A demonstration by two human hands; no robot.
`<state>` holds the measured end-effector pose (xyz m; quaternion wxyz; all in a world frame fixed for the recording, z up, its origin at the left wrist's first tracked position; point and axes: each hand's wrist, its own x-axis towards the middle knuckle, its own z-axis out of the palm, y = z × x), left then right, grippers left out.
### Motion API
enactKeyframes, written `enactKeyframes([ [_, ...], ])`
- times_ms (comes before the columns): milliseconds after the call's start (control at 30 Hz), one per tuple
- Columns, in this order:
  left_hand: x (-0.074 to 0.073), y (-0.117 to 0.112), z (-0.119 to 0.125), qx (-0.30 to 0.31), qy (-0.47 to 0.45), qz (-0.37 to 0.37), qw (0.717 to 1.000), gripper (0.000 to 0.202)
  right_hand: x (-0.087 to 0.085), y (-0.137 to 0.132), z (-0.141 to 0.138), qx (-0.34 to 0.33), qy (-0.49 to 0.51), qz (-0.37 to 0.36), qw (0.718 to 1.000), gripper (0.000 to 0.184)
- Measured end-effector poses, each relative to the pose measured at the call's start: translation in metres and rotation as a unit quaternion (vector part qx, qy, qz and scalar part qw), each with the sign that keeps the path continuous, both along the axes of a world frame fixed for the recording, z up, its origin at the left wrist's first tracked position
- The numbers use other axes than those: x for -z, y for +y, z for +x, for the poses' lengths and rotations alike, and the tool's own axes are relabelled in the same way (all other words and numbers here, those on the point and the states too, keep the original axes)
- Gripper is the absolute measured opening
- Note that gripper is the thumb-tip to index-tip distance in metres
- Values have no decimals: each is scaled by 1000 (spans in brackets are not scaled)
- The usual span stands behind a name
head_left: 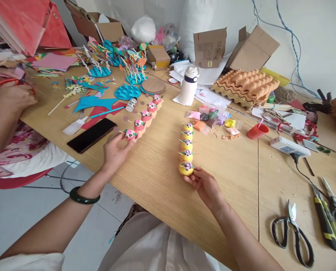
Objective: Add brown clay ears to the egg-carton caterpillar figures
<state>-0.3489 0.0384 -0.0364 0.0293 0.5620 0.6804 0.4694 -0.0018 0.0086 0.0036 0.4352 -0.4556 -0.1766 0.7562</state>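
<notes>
My left hand (117, 150) is closed on the near end of a pink-red egg-carton strip (140, 125), whose bumps carry small clay faces and pink flowers. That strip slants away from me across the table. To its right lies a yellow egg-carton strip (187, 143) with purple flowers, green leaves and thin sticks poking out sideways. The fingers of my right hand (205, 185) grip its nearest bump from the right. A black phone (91, 135) rests left of my left hand, and a small bottle (131, 104) is beside the pink-red strip's far part.
Bags of coloured clay (210, 116), a white tumbler (189, 84) and stacked egg trays (245, 88) stand behind. Scissors (292, 229), cutters (327, 218), a power strip (289, 146) and a red cup (257, 130) are at right. At left, another person's hand (14, 96) holds orange-handled scissors.
</notes>
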Motion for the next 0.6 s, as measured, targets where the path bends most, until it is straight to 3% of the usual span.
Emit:
enactKeyframes([
  [200, 3, 45, 12, 57, 15, -28, 998, 28, 8, -9, 38, 16, 23, 14, 1000, 15],
  [600, 4, 85, 7, 47, 64, -64, 995, 21, 12, -13, 42, -28, 61, 45, 997, 27],
])
